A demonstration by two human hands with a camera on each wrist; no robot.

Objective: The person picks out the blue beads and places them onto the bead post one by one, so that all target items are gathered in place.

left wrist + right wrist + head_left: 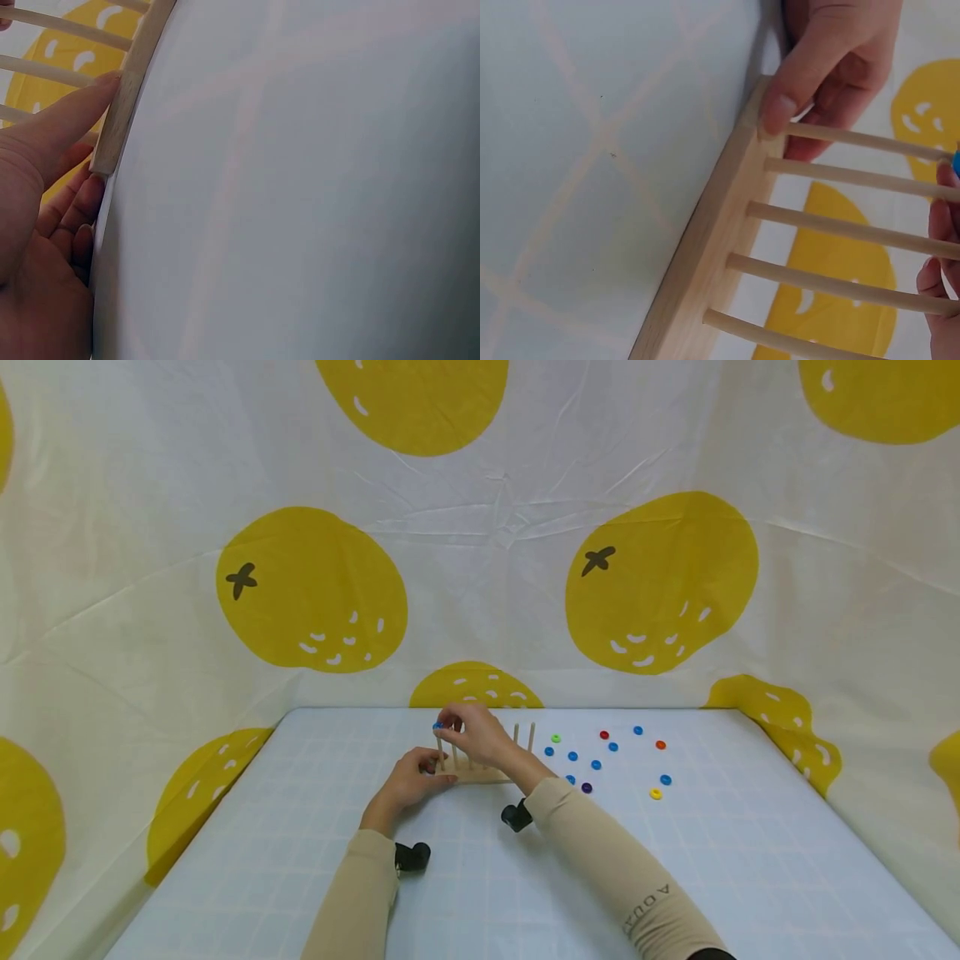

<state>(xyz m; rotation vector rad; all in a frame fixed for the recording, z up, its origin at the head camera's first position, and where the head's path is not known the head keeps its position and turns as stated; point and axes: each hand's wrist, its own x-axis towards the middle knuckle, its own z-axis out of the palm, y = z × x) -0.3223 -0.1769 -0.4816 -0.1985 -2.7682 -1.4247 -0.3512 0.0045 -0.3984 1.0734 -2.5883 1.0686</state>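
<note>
Two bare hands: both of yours are at the pale wooden peg rack (pixel 483 777), which lies on the table well beyond your wrists.
Your left hand (pixel 412 779): it grips the rack's left end, the thumb (pixel 787 97) pressed on the base beside the end peg and the other fingers behind and beneath.
Your right hand (pixel 474 737): it is raised over the pegs, thumb and fingers closed narrowly in a pinch on a small blue ring (pixel 438 726).
Blue ring's place: at the top of the leftmost round wooden peg (pixel 441 753); you cannot tell whether the peg's tip is through the hole.
Pegs: your right wrist view shows five in a row along the base.
Loose rings: to the right of the rack you have seven blue, plus a green ring (pixel 556 738), a red ring (pixel 604 735), an orange-red ring (pixel 661 745), a purple ring (pixel 587 787) and a yellow ring (pixel 656 793), scattered apart.
Table: pale blue cloth (pixel 465 893) with faint crossing lines.
Behind it: a white curtain (pixel 487 585) printed with yellow fruit.
Your arms: beige sleeves (pixel 348 893), with black wrist mounts (pixel 413 857).
</note>
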